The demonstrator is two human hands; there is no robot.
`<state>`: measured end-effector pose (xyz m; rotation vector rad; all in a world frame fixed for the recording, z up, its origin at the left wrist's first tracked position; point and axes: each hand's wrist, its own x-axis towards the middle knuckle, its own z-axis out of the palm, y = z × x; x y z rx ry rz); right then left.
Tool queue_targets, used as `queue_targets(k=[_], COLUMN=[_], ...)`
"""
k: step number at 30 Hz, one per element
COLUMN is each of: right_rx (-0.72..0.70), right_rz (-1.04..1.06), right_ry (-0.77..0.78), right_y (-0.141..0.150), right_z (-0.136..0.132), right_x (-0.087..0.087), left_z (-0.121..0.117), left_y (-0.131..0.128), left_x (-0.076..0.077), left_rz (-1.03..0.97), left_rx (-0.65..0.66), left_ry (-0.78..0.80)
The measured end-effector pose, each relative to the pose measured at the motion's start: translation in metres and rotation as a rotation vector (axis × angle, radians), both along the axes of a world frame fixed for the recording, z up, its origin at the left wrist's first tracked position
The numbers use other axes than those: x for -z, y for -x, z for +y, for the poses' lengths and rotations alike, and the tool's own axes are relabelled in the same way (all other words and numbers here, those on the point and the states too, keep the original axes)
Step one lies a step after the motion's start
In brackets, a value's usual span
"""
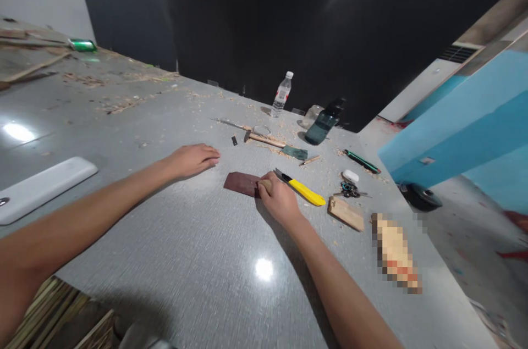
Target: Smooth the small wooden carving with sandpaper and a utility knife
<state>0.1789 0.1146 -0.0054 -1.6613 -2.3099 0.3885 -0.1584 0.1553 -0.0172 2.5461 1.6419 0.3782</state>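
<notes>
My left hand (196, 160) lies on the grey tabletop with its fingers stretched out and nothing visible in it. A strip of reddish-brown sandpaper (240, 183) lies flat to the right of that hand. My right hand (280, 201) is closed around a small tan piece of wood (266, 186) at the sandpaper's right end. My fingers cover much of the wood, so its full shape is hidden. Close beyond the right hand is a yellow utility knife (307, 193) with its blade out. A flat wooden block (346, 213) lies to its right.
Farther back are a hammer (268, 141), a clear water bottle (282, 95) and a dark bottle (324, 122). Keys (349, 189) and a white case (350, 176) lie at right, near a pixelated object (396, 253). A white oblong device (47, 187) sits left. Wood shavings are scattered about.
</notes>
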Motion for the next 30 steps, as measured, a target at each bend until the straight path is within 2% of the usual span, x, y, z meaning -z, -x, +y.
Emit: queue_targets(k=[12,19,22,25,30], right_rx=[-0.008,0.000,0.000,0.004,0.008], right_rz=[0.011,-0.009,-0.015,-0.024,-0.038], right_ry=[0.005,0.008,0.004,-0.003,-0.017], right_y=[0.001,0.001,0.001,0.001,0.002], right_z=[0.000,0.001,0.002,0.002,0.001], right_x=[-0.003,-0.002,-0.002,-0.002,-0.001], left_z=[0.017,0.018,0.011,0.000,-0.015], left_y=[0.042,0.058,0.052,0.034,-0.011], left_x=[0.000,0.002,-0.003,-0.007,0.004], left_rz=[0.123,0.120,0.097,0.062,0.046], left_rx=[-0.277,-0.321,-0.298,-0.246,0.005], left_ry=[-0.031,-0.081,-0.169,-0.256,-0.205])
